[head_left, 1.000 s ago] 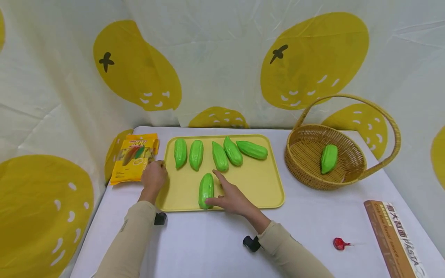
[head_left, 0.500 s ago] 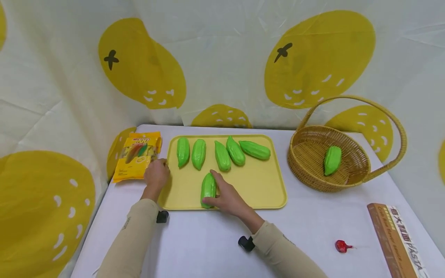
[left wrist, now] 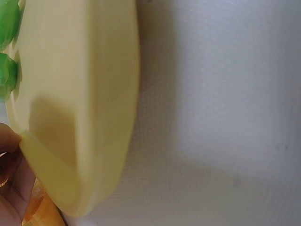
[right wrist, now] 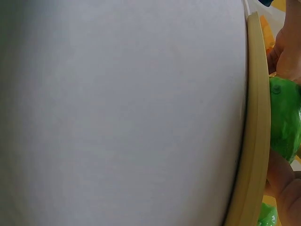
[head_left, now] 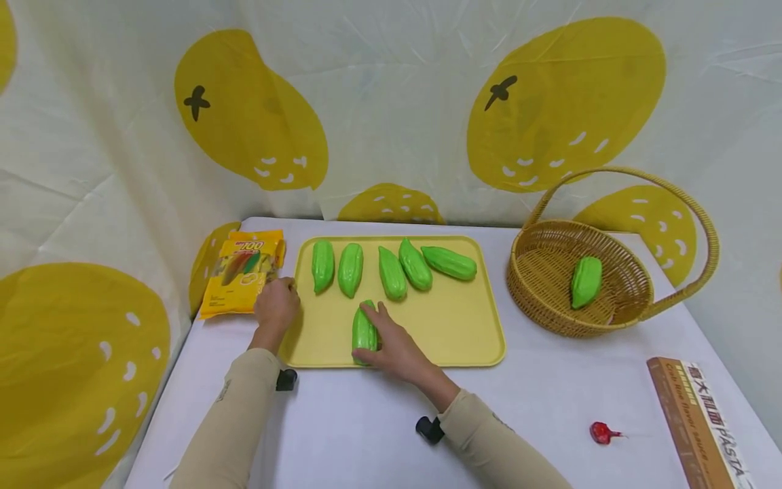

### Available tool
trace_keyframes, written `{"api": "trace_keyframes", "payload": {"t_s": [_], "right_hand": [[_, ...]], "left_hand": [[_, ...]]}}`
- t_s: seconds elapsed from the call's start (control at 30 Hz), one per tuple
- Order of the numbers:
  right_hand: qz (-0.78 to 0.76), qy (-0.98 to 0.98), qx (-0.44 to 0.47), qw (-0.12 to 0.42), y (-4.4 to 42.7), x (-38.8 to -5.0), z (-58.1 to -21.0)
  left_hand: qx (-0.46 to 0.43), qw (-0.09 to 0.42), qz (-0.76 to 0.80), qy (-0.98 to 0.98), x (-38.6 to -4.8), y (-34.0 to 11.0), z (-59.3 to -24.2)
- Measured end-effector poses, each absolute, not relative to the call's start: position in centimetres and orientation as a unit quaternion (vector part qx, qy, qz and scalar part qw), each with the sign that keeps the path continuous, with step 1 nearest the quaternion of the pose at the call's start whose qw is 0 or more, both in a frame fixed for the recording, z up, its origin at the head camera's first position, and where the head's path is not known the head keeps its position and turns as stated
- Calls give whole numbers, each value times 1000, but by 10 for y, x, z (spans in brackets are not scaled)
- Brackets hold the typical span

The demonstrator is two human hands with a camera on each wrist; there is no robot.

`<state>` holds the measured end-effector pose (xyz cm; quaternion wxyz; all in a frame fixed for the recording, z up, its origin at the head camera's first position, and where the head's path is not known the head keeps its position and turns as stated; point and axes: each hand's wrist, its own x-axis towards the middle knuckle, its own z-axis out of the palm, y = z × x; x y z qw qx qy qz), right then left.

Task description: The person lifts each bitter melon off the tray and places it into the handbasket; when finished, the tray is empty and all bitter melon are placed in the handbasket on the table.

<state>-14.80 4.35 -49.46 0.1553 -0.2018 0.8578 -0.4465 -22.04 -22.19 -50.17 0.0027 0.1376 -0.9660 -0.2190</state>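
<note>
In the head view, a yellow tray (head_left: 446, 319) lies on the white table with several glossy green ridged gourds. My right hand (head_left: 397, 346) grips the nearest gourd (head_left: 362, 331), thumb at its near end and fingers over its far part. The right wrist view shows the same gourd (right wrist: 284, 120) beside the tray rim, with my right thumb (right wrist: 280, 176) against it. At the tray's left edge is my left hand (head_left: 276, 305); in the left wrist view its thumb and finger pinch the rim (left wrist: 35, 157). Other gourds (head_left: 350, 270) line the tray's far side.
A yellow snack bag (head_left: 235, 275) lies left of the tray, close to my left hand. To the right stands a wicker basket (head_left: 537, 305) with a tall handle, one green gourd (head_left: 586, 282) inside. A red lollipop (head_left: 601, 432) and a pasta box (head_left: 696, 421) lie at front right.
My right hand has moved slightly left and its fingers have closed onto the near gourd. My left hand has stayed on the tray rim. The head view has shifted a little.
</note>
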Motion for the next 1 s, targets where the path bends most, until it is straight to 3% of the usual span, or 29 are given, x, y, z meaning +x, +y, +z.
{"api": "trace_keyframes", "payload": {"t_s": [1.0], "right_hand": [[-453, 856, -182, 170, 45, -146, -488]], "left_hand": [[137, 4, -217, -967, -219, -220, -498]]}}
